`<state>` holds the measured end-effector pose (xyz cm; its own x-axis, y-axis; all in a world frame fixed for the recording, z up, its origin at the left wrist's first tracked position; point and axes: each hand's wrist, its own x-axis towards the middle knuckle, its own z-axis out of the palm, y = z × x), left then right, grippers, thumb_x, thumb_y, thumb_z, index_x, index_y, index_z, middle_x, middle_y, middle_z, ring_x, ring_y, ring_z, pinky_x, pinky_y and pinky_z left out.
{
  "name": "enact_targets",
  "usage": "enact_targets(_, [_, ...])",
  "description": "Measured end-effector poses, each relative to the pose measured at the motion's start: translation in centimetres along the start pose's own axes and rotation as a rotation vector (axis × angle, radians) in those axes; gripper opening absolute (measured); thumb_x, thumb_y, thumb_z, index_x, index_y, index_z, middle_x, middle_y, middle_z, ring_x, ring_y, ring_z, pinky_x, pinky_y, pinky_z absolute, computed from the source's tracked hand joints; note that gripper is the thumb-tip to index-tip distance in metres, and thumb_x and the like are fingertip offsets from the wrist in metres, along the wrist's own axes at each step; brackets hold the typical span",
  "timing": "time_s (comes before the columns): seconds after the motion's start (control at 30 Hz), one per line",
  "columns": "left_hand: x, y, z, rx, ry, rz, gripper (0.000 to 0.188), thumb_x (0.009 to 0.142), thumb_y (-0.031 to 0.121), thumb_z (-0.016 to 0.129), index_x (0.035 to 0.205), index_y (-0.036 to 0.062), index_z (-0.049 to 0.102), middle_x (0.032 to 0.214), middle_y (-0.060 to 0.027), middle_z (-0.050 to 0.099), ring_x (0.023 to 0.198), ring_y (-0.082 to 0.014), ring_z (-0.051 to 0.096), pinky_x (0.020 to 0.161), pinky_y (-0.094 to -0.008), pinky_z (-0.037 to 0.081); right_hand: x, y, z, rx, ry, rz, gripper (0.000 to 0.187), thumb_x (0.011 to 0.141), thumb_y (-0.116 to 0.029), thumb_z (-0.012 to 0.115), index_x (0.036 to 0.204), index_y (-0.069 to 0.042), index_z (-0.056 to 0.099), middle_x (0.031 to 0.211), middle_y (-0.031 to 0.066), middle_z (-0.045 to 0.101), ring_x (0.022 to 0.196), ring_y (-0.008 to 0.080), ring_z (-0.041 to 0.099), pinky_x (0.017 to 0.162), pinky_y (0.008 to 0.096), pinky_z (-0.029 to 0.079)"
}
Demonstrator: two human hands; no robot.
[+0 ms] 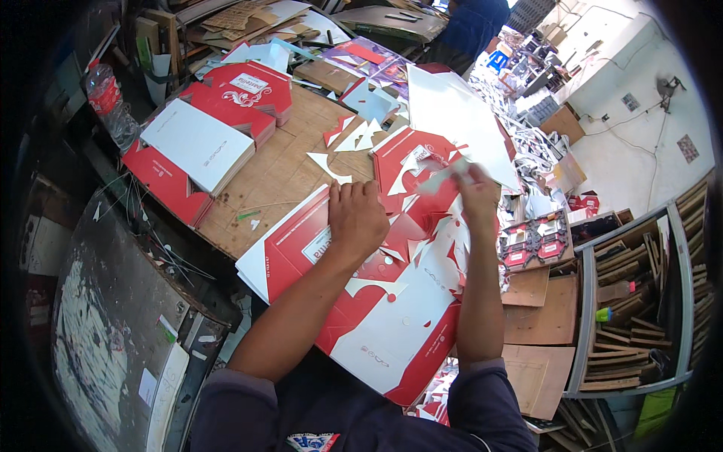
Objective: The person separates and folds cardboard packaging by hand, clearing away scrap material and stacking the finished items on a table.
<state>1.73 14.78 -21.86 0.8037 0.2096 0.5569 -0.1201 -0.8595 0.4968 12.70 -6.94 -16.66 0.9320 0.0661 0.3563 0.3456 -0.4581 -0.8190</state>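
Observation:
Before me lies a stack of red and white printed cardboard sheets (392, 343), die-cut into box blanks. My left hand (358, 222) presses down on the stack's left part, its fingers resting on the red print. Over the right part, my right hand (477, 194) is closed on a pale cardboard scrap (438, 181), blurred by motion. Torn red and white offcuts (446, 248) are heaped beneath that hand. A white curved offcut (375, 288) lies on the top sheet. Just beyond is another red blank (403, 154).
Stacked cut-out box blanks (199, 143) stand at the table's (301, 128) left. White sheets (452, 113) lie at the far right. A plastic bottle (109, 105) stands at far left. A rack of wooden boards (636, 301) is on the right. Another person (474, 26) is at the back.

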Motion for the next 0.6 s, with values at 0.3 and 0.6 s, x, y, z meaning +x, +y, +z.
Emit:
enact_targets(0.3, [0.8,-0.2,-0.8,-0.027,-0.118,-0.053,0.028,0.087,0.013,0.055,0.112,0.0031,0.062,0.105,-0.0137,0.063,0.104,-0.0307,0.054,0.1,-0.0459,0.035,-0.5,-3.9,0.0,0.005,-0.321,-0.027,0.05,0.093,-0.033,0.067,0.129,-0.001,0.058,0.116,0.0128,0.066,0.107,0.0218,0.063,0.092,0.0358,0.049])
enact_targets(0.6, [0.8,-0.3,-0.9,-0.066,-0.103,-0.036,0.029,0.085,0.013,0.055,0.111,0.0036,0.064,0.105,-0.0142,0.063,0.104,-0.0306,0.054,0.1,-0.0456,0.035,-1.5,-3.2,4.0,-0.566,-0.507,-0.034,0.039,0.086,-0.032,0.075,0.103,0.002,0.067,0.086,0.0107,0.069,0.074,0.0179,0.065,0.067,0.0312,0.052])
